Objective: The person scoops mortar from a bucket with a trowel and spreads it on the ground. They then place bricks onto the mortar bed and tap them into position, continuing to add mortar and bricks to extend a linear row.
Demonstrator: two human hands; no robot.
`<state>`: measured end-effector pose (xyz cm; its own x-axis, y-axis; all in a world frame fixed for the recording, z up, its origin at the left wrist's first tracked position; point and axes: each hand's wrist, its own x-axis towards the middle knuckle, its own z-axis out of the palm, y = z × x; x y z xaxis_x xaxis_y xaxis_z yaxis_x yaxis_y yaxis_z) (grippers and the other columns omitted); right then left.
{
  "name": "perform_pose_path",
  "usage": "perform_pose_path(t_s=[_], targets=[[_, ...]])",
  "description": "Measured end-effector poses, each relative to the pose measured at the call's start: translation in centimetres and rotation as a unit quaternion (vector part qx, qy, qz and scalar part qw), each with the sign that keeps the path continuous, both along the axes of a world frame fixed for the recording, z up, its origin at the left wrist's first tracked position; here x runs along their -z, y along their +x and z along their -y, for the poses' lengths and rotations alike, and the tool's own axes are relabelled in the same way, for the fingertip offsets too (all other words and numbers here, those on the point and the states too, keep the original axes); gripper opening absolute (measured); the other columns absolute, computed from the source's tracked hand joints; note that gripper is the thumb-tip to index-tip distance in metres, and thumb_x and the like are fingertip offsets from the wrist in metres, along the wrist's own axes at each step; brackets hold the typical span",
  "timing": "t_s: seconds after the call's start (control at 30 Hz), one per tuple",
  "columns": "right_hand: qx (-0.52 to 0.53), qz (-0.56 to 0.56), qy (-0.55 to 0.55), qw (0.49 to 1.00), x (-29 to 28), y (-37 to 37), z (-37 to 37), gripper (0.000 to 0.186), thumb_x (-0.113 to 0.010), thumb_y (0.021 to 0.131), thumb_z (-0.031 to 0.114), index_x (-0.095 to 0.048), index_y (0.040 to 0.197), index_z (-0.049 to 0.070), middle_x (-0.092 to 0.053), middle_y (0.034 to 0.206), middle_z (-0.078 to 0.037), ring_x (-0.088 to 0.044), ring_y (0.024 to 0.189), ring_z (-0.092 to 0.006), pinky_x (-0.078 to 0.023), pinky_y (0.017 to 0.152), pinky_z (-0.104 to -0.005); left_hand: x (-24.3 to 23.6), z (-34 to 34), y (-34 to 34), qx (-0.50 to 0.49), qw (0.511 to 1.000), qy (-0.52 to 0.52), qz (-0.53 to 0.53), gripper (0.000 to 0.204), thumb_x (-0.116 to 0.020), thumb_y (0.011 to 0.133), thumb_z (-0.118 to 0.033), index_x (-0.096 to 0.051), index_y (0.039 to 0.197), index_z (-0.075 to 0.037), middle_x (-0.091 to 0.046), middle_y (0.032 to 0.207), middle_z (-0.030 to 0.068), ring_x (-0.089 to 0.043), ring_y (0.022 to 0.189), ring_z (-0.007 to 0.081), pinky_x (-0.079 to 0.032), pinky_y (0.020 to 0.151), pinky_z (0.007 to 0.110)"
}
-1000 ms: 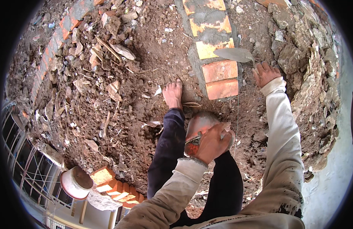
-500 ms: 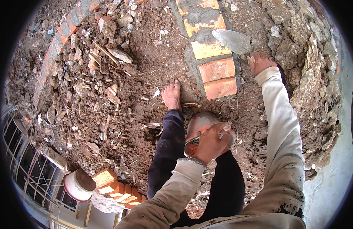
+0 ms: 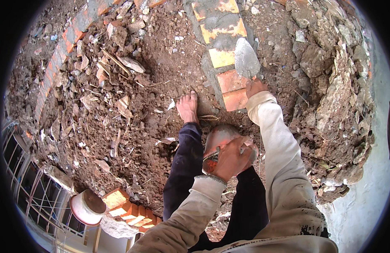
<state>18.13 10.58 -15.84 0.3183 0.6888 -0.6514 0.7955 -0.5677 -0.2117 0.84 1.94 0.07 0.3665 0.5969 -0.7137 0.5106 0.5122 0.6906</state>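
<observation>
My left hand (image 3: 230, 158) grips an orange-red brick (image 3: 220, 139), held in front of my knees. My right hand (image 3: 255, 87) is stretched forward and holds a trowel (image 3: 246, 59) whose grey blade carries mortar. The blade lies over a row of orange bricks (image 3: 228, 80) set in the soil, with grey mortar (image 3: 222, 25) spread on the bricks further along. My bare foot (image 3: 188, 107) rests on the dirt just left of the row, with the dark trouser leg (image 3: 184, 168) below it.
Loose brown soil with stones, sticks and brick chips (image 3: 119, 97) fills the left. A brick wall edge (image 3: 64, 55) curves along the upper left. Lumpy rubble (image 3: 334, 97) lies on the right. A white bucket (image 3: 87, 206) and stacked bricks (image 3: 127, 208) sit at the lower left.
My right hand has swung the trowel leftward and nearer, from beside the brick row to over it. The left hand keeps the brick in place.
</observation>
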Motion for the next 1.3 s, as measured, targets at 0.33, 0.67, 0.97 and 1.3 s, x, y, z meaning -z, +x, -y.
perform_pose_path(t_s=[0.33,0.67,0.97,1.3], targets=[[0.019,-0.032,-0.017,0.999,-1.4,-2.8,-1.3,0.042,-0.049,0.092,0.036,-0.061,0.100,-0.004,-0.063,0.094,-0.031,-0.061,0.089,-0.0478,-0.048,0.082,-0.0531,0.3,0.7,-0.3,0.005,1.000,-0.016,-0.011,0.034,-0.062,0.086,-0.023,-0.063,0.113,-0.003,-0.068,0.094,0.0172,-0.064,0.063,0.0239,-0.049,0.065,0.035],[-0.025,-0.182,-0.096,0.978,-17.6,1.5,24.1,0.035,-0.053,0.088,0.026,-0.047,0.115,0.004,-0.061,0.100,-0.027,-0.062,0.086,-0.0463,-0.051,0.073,-0.0543,1.0,-0.3,-2.3,-0.090,0.994,-0.067,-0.017,0.031,-0.060,0.089,-0.013,-0.060,0.115,0.005,-0.069,0.096,0.0116,-0.063,0.085,0.0122,-0.050,0.075,0.026],[-0.145,0.014,-0.221,0.964,-4.5,-7.7,35.0,0.035,-0.059,0.083,0.022,-0.050,0.115,0.008,-0.056,0.107,-0.013,-0.066,0.089,-0.0321,-0.053,0.075,-0.0489,1.5,-0.7,-1.8,-0.163,0.984,-0.061,-0.029,0.027,-0.058,0.091,-0.011,-0.062,0.113,0.003,-0.066,0.090,0.0042,-0.057,0.077,0.0056,-0.046,0.066,0.020],[-0.217,-0.150,-0.205,0.942,-3.1,-9.3,40.2,0.044,-0.059,0.083,0.023,-0.050,0.119,-0.001,-0.061,0.101,-0.018,-0.069,0.083,-0.0334,-0.055,0.071,-0.0475,1.4,1.1,-0.8,-0.188,0.977,-0.098,-0.033,0.027,-0.061,0.089,-0.012,-0.062,0.109,0.006,-0.066,0.090,0.0040,-0.058,0.081,0.0076,-0.047,0.071,0.022]])
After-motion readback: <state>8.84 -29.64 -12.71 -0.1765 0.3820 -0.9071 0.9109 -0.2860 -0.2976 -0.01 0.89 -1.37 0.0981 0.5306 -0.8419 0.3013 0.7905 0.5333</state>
